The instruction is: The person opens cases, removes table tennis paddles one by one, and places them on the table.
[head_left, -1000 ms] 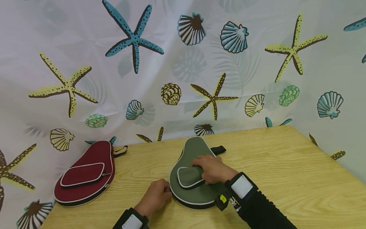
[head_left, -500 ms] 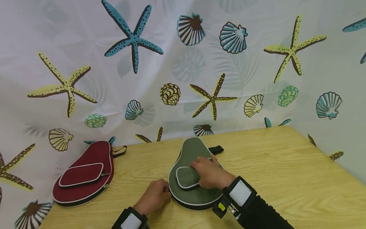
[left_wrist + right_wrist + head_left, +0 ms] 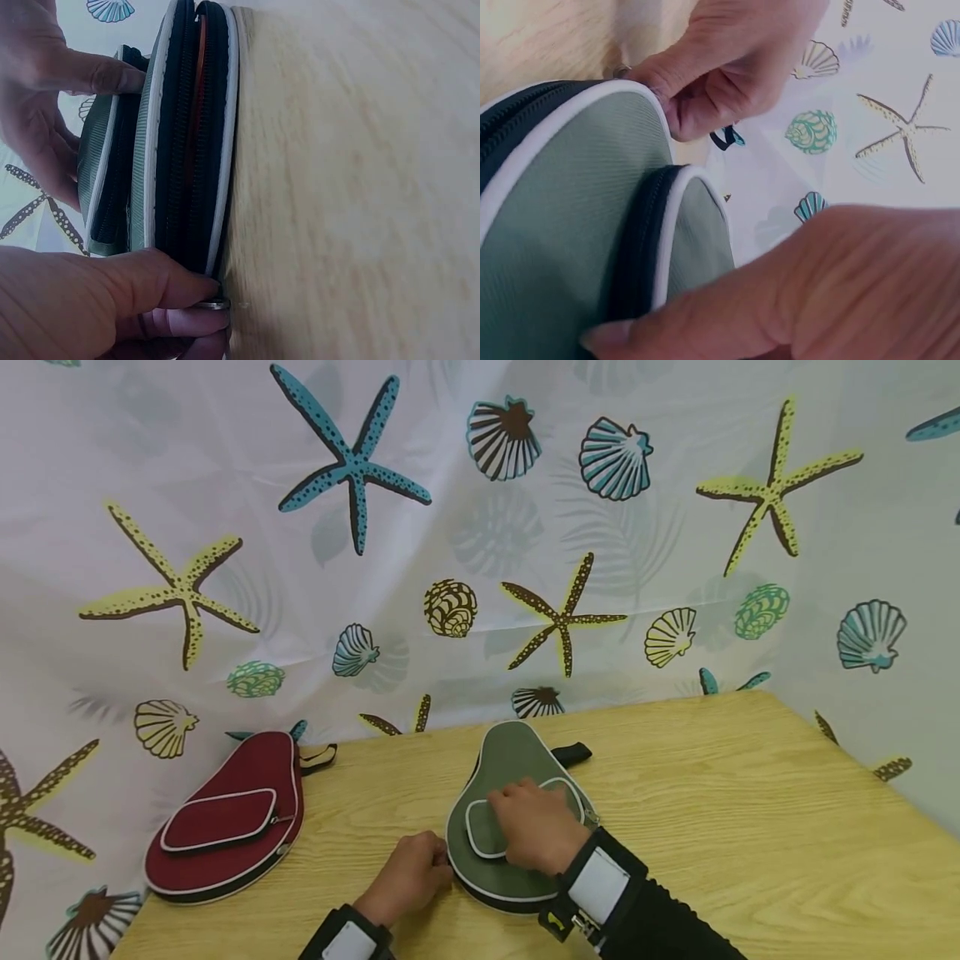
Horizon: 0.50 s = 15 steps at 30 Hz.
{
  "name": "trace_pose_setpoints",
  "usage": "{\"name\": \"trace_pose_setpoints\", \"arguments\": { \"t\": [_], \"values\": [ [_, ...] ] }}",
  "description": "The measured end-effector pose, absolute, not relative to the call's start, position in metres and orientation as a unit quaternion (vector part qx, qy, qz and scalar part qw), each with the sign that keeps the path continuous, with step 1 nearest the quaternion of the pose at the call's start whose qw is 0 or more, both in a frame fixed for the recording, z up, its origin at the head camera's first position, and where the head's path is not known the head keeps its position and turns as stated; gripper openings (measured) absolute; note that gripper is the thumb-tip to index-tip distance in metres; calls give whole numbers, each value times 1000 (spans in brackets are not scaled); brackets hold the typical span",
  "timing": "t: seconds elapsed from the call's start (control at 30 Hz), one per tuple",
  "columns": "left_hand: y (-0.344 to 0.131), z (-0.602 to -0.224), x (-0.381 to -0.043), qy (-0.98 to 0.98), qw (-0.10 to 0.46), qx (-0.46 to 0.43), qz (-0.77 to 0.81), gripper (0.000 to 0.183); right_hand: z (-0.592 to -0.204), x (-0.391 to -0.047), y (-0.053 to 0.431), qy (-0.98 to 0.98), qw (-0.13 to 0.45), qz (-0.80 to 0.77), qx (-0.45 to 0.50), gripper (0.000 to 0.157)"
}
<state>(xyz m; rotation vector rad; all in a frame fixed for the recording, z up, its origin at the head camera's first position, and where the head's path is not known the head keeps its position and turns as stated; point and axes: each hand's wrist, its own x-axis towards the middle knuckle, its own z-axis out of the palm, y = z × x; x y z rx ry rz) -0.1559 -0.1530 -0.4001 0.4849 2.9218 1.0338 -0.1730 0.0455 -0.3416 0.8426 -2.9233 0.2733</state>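
Observation:
A green pear-shaped table tennis bat case [image 3: 513, 756] with white piping lies on the wooden table. At its lower left edge my left hand [image 3: 408, 872] pinches the metal zipper pull [image 3: 214, 304] between thumb and fingers. The rim zipper [image 3: 180, 135] is parted above that hand, and a strip of orange-red [image 3: 200, 60] shows in the gap. My right hand [image 3: 536, 827] grips the case's raised front pocket [image 3: 486, 831], its thumb on the pocket's near side and the fingers over the top. The right palm hides the pocket's middle.
A dark red case [image 3: 232, 818] of the same shape lies at the left, with a black strap loop [image 3: 318, 760] at its narrow end. Behind the wooden table [image 3: 735, 793] hangs a white cloth [image 3: 465, 535] printed with starfish and shells.
My right hand has shifted left across the front pocket, uncovering the pocket's right end. The left hand keeps its place at the lower left edge.

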Motion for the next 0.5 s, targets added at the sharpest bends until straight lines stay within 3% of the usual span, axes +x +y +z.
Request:
{"name": "trace_pose_setpoints", "arguments": {
  "t": [0.2,0.5],
  "values": [
    [-153,-399,-156,931,14,147,335,34,-345,-172,40,-954,64,82,281,39],
    [-154,-401,-157,925,18,151,348,30,-342,-177,45,-954,21,111,278,44]
  ]
}}
